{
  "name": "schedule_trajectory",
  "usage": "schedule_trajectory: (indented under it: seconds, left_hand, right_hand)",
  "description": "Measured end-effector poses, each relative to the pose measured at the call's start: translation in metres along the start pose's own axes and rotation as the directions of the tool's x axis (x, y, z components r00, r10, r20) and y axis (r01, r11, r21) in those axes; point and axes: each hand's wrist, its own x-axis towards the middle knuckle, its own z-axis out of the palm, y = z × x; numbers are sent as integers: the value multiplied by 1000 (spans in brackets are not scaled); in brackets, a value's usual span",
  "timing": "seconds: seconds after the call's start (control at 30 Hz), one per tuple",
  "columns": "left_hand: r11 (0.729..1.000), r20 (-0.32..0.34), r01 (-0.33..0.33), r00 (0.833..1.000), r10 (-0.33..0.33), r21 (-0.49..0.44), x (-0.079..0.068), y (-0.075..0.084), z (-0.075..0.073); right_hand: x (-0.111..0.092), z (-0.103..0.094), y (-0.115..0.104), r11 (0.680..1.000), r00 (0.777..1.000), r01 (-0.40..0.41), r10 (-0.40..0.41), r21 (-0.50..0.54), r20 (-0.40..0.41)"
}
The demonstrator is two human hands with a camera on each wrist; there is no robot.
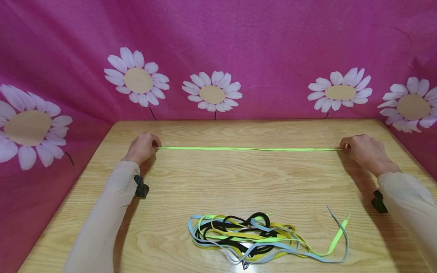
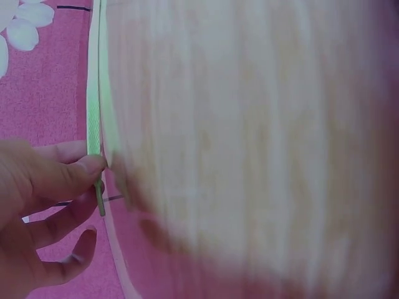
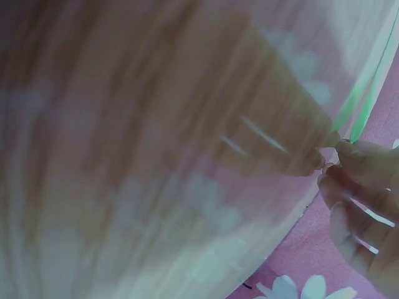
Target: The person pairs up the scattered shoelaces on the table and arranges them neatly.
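Note:
A neon green shoelace (image 1: 249, 149) runs straight from left to right across the back part of the table. My left hand (image 1: 142, 147) pinches its left end between thumb and forefinger; in the left wrist view a short tip of the shoelace (image 2: 93, 118) sticks out below the thumb. At the other end, my right hand (image 1: 365, 151) pinches the lace, and in the right wrist view the thumb and forefinger of that hand (image 3: 368, 193) meet at its end. Nearer the front lies a tangled pile of shoelaces (image 1: 246, 237) in black, light blue, mustard yellow and neon green.
The wood-grain table (image 1: 170, 197) reaches back to a magenta cloth (image 1: 273, 45) printed with white daisies, which also hangs at both sides. Loose ends of a light blue and a green lace (image 1: 338, 239) trail to the right of the pile.

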Motion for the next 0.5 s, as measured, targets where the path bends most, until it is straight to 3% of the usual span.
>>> schedule_trajectory:
  seconds: [0.3, 0.5]
  left_hand:
    - [998, -1, -30, 1000, 30, -50, -1, -5, 1]
    - [998, 12, 2, 1000, -1, -65, -4, -4, 0]
  right_hand:
    - [1, -1, -2, 1000, 1000, -10, 10, -10, 22]
    - [0, -2, -3, 1000, 999, -22, 23, -9, 35]
